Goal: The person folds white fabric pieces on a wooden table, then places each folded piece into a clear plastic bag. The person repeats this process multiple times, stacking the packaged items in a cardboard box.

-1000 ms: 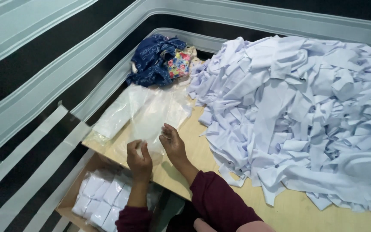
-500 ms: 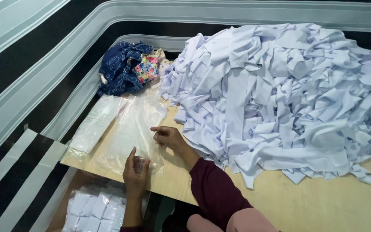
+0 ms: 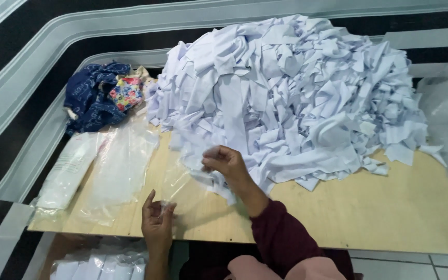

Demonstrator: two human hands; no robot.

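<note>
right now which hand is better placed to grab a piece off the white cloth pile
Right. The right hand pinches the clear plastic bag at the edge of the white cloth pile; the left hand holds the bag's near end, farther from it.

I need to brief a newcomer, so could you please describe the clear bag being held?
On the wooden board, before the big heap of white cloth pieces, both hands pinch one thin clear plastic bag. Unlike the flat stack of clear bags leftward, it is lifted.

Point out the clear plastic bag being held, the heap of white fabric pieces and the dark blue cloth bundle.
clear plastic bag [image 3: 182, 179], head view, its middle between the hands.
heap of white fabric pieces [image 3: 296, 93], head view, centre of the heap.
dark blue cloth bundle [image 3: 92, 98], head view, its middle folds.
</note>
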